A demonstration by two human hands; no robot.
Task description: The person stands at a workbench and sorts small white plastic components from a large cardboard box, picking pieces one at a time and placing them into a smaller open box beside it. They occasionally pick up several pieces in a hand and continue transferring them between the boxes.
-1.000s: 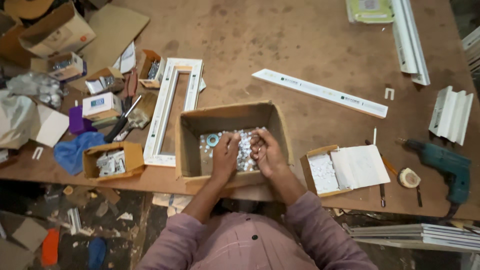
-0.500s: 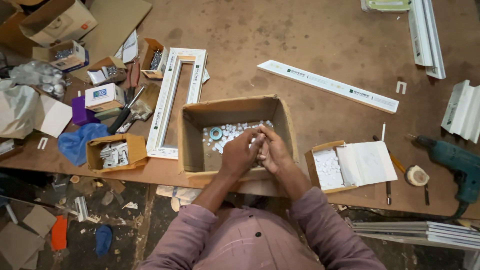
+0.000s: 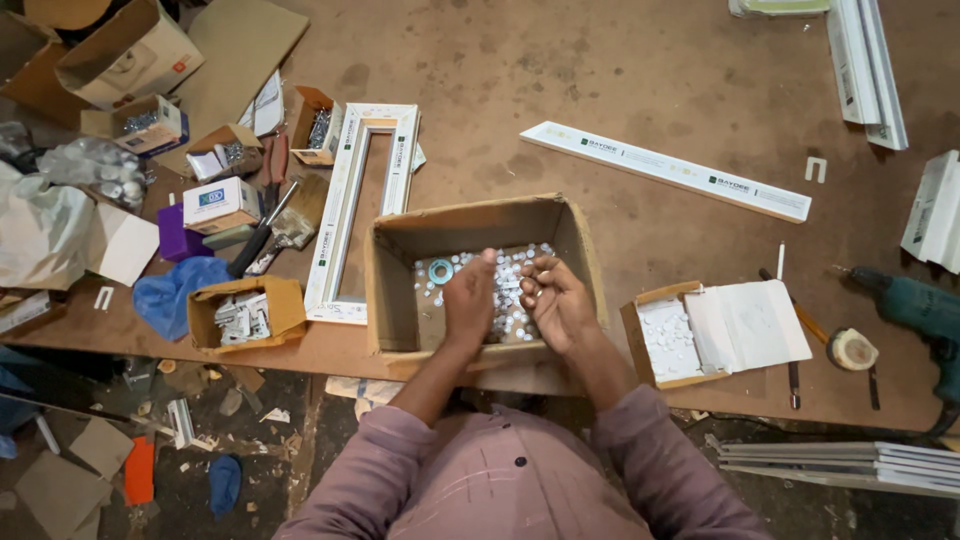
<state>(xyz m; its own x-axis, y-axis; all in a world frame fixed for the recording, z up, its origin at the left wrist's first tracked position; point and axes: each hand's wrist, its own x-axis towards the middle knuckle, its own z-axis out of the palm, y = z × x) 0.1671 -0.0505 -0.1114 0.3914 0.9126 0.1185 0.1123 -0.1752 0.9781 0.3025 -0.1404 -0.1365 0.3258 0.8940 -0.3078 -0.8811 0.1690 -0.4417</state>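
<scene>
From the head camera, both hands are down inside the open cardboard box (image 3: 395, 290) at the middle of the frame, over a bed of small white plastic pieces (image 3: 505, 300) and one blue ring (image 3: 440, 270). The left hand (image 3: 468, 305) is a loose fist; whether it holds any I cannot tell. The right hand (image 3: 555, 300) curls its fingers (image 3: 532, 283) narrowly just above the pieces. A teal drill (image 3: 915, 305) lies at the far right.
</scene>
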